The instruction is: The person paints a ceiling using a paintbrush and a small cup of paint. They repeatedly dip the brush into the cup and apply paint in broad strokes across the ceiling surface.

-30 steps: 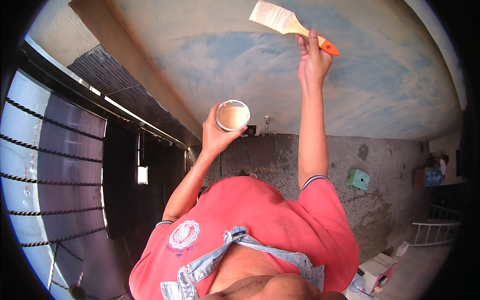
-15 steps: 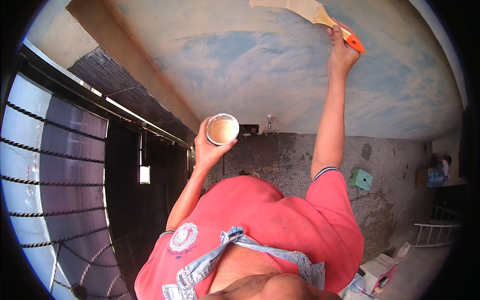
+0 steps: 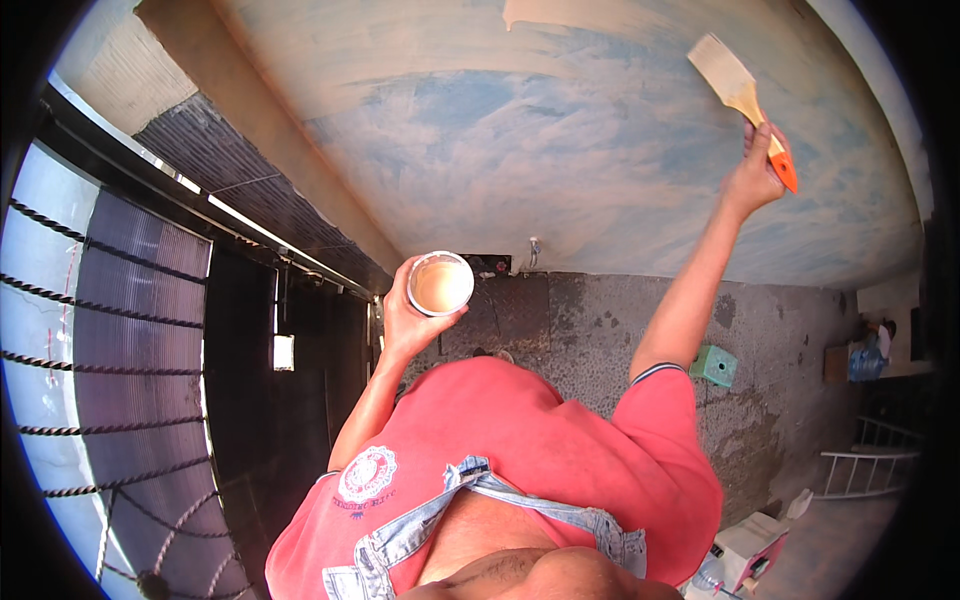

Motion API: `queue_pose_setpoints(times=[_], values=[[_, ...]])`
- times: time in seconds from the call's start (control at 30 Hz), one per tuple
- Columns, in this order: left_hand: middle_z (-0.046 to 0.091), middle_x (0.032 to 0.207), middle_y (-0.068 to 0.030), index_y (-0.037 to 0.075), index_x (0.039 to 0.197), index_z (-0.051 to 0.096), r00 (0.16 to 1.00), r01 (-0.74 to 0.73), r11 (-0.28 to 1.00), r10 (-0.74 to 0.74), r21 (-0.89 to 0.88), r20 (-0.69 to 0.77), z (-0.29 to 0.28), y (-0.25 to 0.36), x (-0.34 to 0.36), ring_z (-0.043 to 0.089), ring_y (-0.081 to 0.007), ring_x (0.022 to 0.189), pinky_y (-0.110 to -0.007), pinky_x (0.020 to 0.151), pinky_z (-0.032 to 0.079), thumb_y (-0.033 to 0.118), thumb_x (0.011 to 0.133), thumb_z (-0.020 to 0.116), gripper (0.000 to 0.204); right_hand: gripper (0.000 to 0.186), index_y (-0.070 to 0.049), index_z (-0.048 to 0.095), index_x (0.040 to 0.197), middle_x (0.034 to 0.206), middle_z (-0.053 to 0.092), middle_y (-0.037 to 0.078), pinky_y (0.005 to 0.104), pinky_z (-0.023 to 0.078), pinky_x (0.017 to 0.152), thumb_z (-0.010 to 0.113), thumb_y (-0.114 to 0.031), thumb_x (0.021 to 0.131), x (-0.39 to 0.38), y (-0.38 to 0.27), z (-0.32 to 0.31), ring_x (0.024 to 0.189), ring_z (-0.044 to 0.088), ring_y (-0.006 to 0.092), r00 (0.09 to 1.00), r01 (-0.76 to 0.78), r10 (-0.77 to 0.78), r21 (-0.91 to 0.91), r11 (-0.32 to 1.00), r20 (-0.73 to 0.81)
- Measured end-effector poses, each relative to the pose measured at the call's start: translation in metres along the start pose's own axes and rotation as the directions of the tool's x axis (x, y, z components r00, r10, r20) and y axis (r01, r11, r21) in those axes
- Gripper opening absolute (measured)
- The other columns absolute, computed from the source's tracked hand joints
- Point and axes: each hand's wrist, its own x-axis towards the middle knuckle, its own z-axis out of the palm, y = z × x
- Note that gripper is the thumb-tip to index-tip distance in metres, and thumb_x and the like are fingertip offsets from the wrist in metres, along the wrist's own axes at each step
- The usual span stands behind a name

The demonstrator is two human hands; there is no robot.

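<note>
My left hand (image 3: 408, 315) is wrapped round a white tub (image 3: 468, 278) with pale peach paint (image 3: 438, 288) inside, held upright in front of my chest. My right hand (image 3: 757, 183) grips a paintbrush (image 3: 745, 102) by its wooden handle, which ends in an orange tip. The wide pale bristles point up and to the left, over the wall (image 3: 600, 140). Blue and cream patches streak the wall. A smooth strip of fresh peach paint (image 3: 570, 16) shows at the top edge. I cannot tell whether the bristles touch the wall.
On the left stand a dark window frame and twisted metal bars (image 3: 110, 310). A green box-like stool (image 3: 714, 366) sits on the rough grey floor (image 3: 620, 325) to the right. Farther right are a blue water bottle (image 3: 868, 360) and a white metal rack (image 3: 865, 472). A small tap (image 3: 534, 250) juts from the low wall.
My right hand has moved right and down with the paintbrush, away from the peach strip at the top. My left hand and the tub have dropped slightly.
</note>
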Motion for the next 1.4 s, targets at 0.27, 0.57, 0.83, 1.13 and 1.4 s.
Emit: queue_pose_setpoints(times=[0.27, 0.57, 0.83, 1.13, 1.4], values=[[0.07, 0.122, -0.0136, 0.0, 0.135, 0.053, 0.999, -0.022, 0.999, 0.023, 0.03, -0.039, -0.001, -0.002, -0.01, 0.068, -0.0241, 0.116, -0.04, 0.102, 0.053, 0.02, 0.061, 0.096, 0.088, 0.016, 0.002, 0.072, 0.105, 0.105, 0.076, 0.008, 0.024, 0.054, 0.082, 0.077, -0.006, 0.092, -0.121, -0.038, 0.16, 0.09, 0.068, 0.0105, 0.903, -0.297, 0.152, 0.328, 0.897, 0.402], [0.068, 0.123, -0.0119, 0.001, 0.135, 0.053, 0.994, 0.015, 1.0, -0.014, 0.016, -0.107, -0.012, -0.003, -0.02, 0.066, -0.0227, 0.117, -0.038, 0.103, 0.051, 0.019, 0.06, 0.095, 0.087, 0.016, 0.0, 0.073, 0.104, 0.099, 0.076, 0.002, 0.0222, 0.051, 0.078, 0.078, -0.011, 0.093, -0.143, -0.035, 0.205, 0.087, 0.064, 0.006, 0.871, -0.328, 0.166, 0.296, 0.897, 0.462], [0.068, 0.124, -0.0124, 0.001, 0.135, 0.053, 0.993, 0.027, 0.998, -0.021, 0.052, -0.12, -0.014, 0.003, -0.024, 0.066, -0.0233, 0.117, -0.038, 0.103, 0.052, 0.02, 0.061, 0.096, 0.088, 0.016, 0.0, 0.073, 0.105, 0.096, 0.076, 0.002, 0.0218, 0.051, 0.076, 0.078, -0.009, 0.093, -0.124, -0.02, 0.187, 0.083, 0.063, 0.0058, 0.92, -0.209, 0.114, 0.224, 0.952, 0.375], [0.07, 0.122, -0.0131, 0.002, 0.135, 0.053, 0.996, -0.01, 0.999, 0.014, 0.05, -0.083, -0.012, -0.007, -0.02, 0.068, -0.0237, 0.115, -0.039, 0.101, 0.053, 0.018, 0.06, 0.096, 0.088, 0.017, 0.006, 0.071, 0.107, 0.1, 0.074, 0.008, 0.0259, 0.058, 0.08, 0.074, -0.006, 0.094, -0.065, -0.011, 0.123, 0.085, 0.07, 0.013, 0.951, -0.22, 0.158, 0.222, 0.95, 0.266], [0.072, 0.121, -0.0138, 0.001, 0.135, 0.054, 0.998, -0.044, 0.998, 0.045, 0.044, -0.034, -0.006, -0.001, -0.012, 0.069, -0.0242, 0.115, -0.039, 0.101, 0.054, 0.018, 0.06, 0.096, 0.088, 0.022, 0.007, 0.07, 0.109, 0.104, 0.072, 0.01, 0.0287, 0.062, 0.083, 0.075, -0.009, 0.095, 0.004, 0.016, 0.036, 0.088, 0.071, 0.016, 0.973, -0.173, 0.152, 0.112, 0.979, 0.172]])
